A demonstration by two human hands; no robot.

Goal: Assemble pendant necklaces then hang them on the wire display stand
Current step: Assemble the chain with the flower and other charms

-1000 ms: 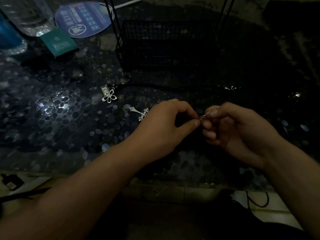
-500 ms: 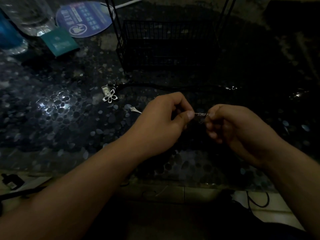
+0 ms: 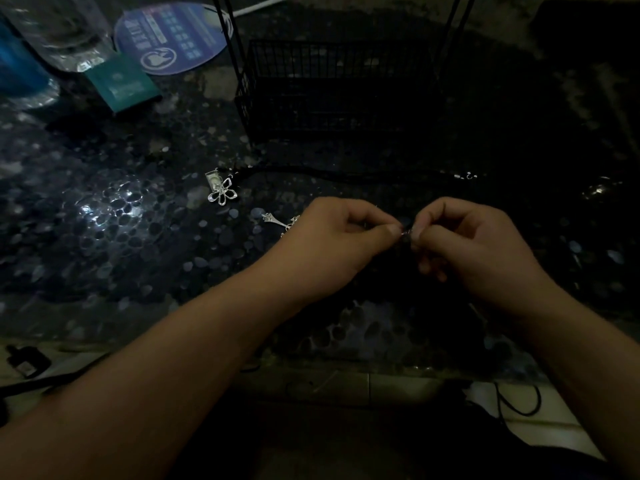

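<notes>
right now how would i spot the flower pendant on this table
Start at the black wire basket at the back of the table. Just in front of its left corner lies the flower pendant, silver with five open petals. The other loose pendant, nearer the left hand, is slim and cross-like.

1. Left hand [image 3: 341, 237] and right hand [image 3: 464, 244] meet fingertip to fingertip above the dark pebble-patterned tabletop [image 3: 114, 244], each pinching a tiny silver metal fitting [image 3: 405, 232] between them.
2. Silver cross-shaped pendant [image 3: 282, 221] lies just left of the left hand, partly hidden behind it.
3. Silver open-petal flower pendant [image 3: 223, 192] lies farther left, at one end of a black cord [image 3: 346, 172].
4. Black wire display stand [image 3: 332, 84] stands behind.
5. Teal packet [image 3: 121, 85] and round blue card [image 3: 169, 36] far left.
</notes>
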